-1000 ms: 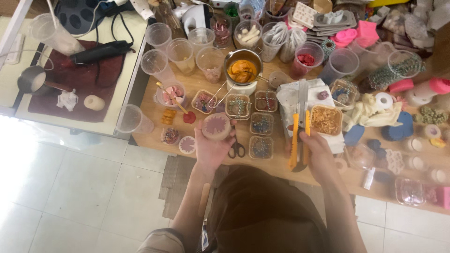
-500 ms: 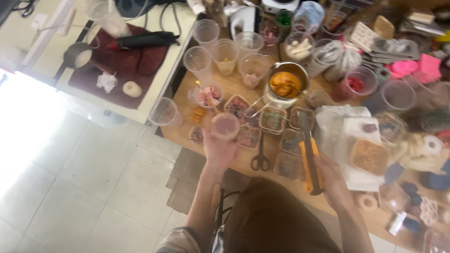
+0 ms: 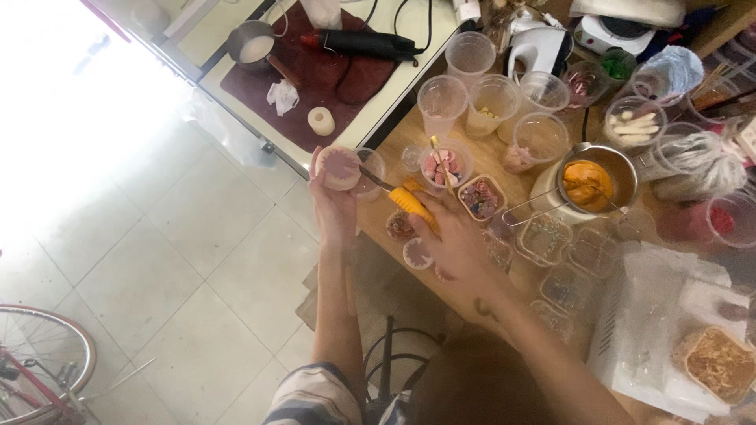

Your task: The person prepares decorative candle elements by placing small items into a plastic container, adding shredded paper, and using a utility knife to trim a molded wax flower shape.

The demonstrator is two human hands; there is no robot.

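Half a second ago the left hand (image 3: 335,208) held the small round pinkish cup (image 3: 341,168) low over the near edge of the wooden table (image 3: 405,130), and the right hand (image 3: 455,240) rested near the yellow-handled tool further right. Now the cup has been lifted up and out to the left, clear of the table edge and over the pale tiled floor (image 3: 157,260), with the left fingers wrapped around its underside. The right hand has come across to meet it, its fingers clenched on the yellow-handled tool (image 3: 411,205), whose thin metal tip reaches to the cup's right rim. The view has also swung, so more floor shows and a bicycle wheel (image 3: 35,358) sits at the near left corner.

Just right of the hands stand a clear cup of pink chunks (image 3: 446,164) and a small tub of mixed beads (image 3: 480,197). Beyond them is a metal pot of orange wax (image 3: 589,182) with a long handle. On the far left, a dark red mat (image 3: 315,75) carries a small saucepan (image 3: 253,43) and a black heat gun (image 3: 368,43).

The tool's working end is too thin and blurred to tell whether it is scissors or tweezers. What lies inside the pinkish cup is unclear. The person's head and shoulder hide the near table edge, and the containers at the right are cut off.
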